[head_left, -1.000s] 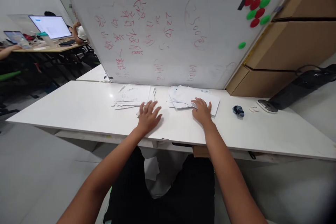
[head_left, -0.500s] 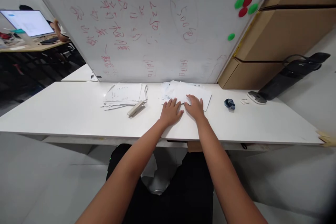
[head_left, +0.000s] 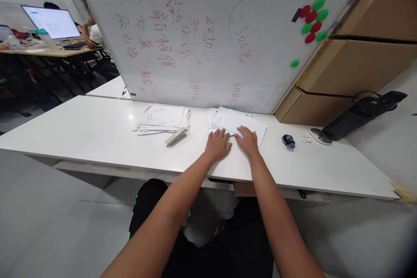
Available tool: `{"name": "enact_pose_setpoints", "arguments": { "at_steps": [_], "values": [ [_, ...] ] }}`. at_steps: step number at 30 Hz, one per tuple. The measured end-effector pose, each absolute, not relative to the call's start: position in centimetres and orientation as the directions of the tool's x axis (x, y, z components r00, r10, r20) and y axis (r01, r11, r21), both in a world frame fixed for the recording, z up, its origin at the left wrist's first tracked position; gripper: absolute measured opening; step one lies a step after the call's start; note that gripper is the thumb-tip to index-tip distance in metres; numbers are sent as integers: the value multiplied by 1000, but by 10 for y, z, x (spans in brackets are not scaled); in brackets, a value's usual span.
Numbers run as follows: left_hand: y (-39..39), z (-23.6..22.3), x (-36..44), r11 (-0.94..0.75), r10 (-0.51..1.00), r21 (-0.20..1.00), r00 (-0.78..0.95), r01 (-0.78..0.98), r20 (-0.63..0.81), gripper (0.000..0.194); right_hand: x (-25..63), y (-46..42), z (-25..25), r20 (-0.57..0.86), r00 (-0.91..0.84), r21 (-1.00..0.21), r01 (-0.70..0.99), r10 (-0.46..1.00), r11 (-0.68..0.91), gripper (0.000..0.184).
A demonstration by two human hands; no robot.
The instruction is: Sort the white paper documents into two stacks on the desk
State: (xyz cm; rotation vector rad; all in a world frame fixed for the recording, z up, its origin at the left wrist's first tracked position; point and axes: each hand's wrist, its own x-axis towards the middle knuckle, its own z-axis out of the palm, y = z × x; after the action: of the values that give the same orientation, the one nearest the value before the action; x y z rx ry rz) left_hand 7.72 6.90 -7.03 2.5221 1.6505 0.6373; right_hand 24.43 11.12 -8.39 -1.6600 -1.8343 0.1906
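Observation:
Loose white paper sheets (head_left: pixel 243 118) lie fanned out and overlapping on the white desk, close to the foot of the whiteboard. My left hand (head_left: pixel 218 144) rests with fingers spread at the front left edge of these sheets. Beside it, my right hand (head_left: pixel 246 140) lies flat, its fingers stretched over the front of the top sheet. To the left is a second stack of papers (head_left: pixel 164 116) with uneven edges and some printing. A light grey stapler (head_left: pixel 176 137) sits at that stack's front right corner, away from both hands.
The whiteboard (head_left: pixel 208 74) with red writing and round magnets stands along the desk's (head_left: pixel 107 139) back. On the right are cardboard boxes (head_left: pixel 355 67), a black bottle (head_left: pixel 361 113), a mouse (head_left: pixel 321 136), and a small dark blue object (head_left: pixel 288 141). A person's arm (head_left: pixel 87 37) shows near a monitor (head_left: pixel 52 22).
The camera view has tilted up, showing the whiteboard's top edge. Both hands remain on the front of the sheets, with little movement relative to the paper.

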Motion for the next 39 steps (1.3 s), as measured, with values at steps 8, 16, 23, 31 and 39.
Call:
{"name": "enact_pose_setpoints", "arguments": {
  "at_steps": [8,16,23,31,39],
  "values": [
    [70,-70,77,-404,900,230,341,885,271,50,244,112,-82,326,33,-552,818,945,162,33],
    [70,-68,77,-392,909,212,342,895,239,51,244,112,-81,304,56,-597,789,951,144,32],
    [71,-69,78,-391,910,210,343,896,232,51,244,113,-82,289,69,-617,776,955,130,33],
    [70,-67,77,-390,912,213,344,896,223,51,244,113,-82,313,70,-627,765,947,150,32],
    [70,-69,77,-398,905,213,345,892,247,52,244,111,-80,296,82,-650,748,952,137,32]
  ]
}}
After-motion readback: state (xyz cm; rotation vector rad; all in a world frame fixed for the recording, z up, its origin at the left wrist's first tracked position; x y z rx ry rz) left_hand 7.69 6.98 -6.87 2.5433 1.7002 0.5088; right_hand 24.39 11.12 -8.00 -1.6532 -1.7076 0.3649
